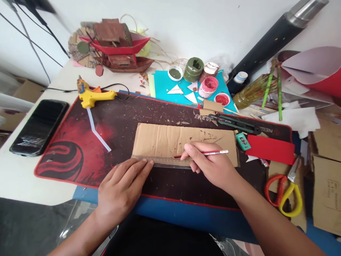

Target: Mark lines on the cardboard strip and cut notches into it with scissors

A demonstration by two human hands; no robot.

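On the tabletop (22,179), a dark mat (122,115) carries the cardboard (157,140). The left hand (120,183) rests flat, fingers together, on the ruler (166,161) along its near edge; the right hand (210,163) pinches the pencil (213,153). Press firmly; slipping bends lines.

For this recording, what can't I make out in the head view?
All in the head view:
Ruler: part under the left hand hidden; scale figures too small to read.
Cardboard strip: patch behind the right hand hidden.
Red rolled sheet: cut off by the right edge.
Printed cardboard, far right: lettering too small.
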